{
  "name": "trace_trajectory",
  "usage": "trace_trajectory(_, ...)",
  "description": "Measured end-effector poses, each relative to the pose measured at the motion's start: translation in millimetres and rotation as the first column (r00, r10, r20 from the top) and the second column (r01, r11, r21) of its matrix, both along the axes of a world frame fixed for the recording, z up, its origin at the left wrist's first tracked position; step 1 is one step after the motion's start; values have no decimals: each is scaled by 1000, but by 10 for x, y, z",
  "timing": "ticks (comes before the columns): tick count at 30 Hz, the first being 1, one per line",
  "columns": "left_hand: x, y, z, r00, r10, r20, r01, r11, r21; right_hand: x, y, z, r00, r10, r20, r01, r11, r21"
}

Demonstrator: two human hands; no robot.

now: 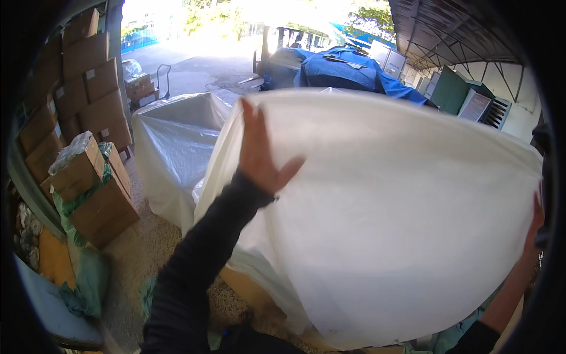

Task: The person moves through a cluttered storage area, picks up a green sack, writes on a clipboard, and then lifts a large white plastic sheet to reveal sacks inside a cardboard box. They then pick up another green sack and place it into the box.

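Observation:
A large white plastic sheet (pixel 389 194) bulges in front of me, draped over something bulky that it hides. My left hand (pixel 259 153) lies against the sheet's upper left part, with fingers stretched up and thumb spread. At the far right, my right hand (pixel 535 221) rests along the sheet's side edge with its fingers pointing up, partly cut off by the picture's dark rim. The sheet's lower hem hangs loose near my body, and brown cardboard (pixel 253 295) shows beneath its lower left side.
Another plastic-covered stack (pixel 171 141) stands to the left. Cardboard boxes (pixel 103 215) with green wrapping stand on the gritty ground, near tall leaning cartons (pixel 106 112). A blue tarp (pixel 348 71) covers a pile behind. Farther off are a hand truck (pixel 164 79) and a green cabinet (pixel 448 91).

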State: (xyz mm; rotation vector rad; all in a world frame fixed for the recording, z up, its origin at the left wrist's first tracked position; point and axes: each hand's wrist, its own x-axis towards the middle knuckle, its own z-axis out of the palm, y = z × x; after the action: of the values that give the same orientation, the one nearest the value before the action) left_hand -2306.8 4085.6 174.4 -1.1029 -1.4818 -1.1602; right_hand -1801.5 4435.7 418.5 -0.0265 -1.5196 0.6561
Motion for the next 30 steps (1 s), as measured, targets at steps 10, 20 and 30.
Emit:
trace_trajectory(10,-1175,1681,-719,948,69,310,266,362,-894,-1546,-2023,-1715,385,-64,921,-187,972,145)
trace_trajectory(20,265,222,-1312,387,-544,744,907,83,-412,-481,-2649,-5506,719,492,491,635,-178,-752)
trace_trajectory(30,1115,-539,-2053,874,-428,229,421,431,-798,-710,-1982,-3495,948,-191,-253,-142,458,-877)
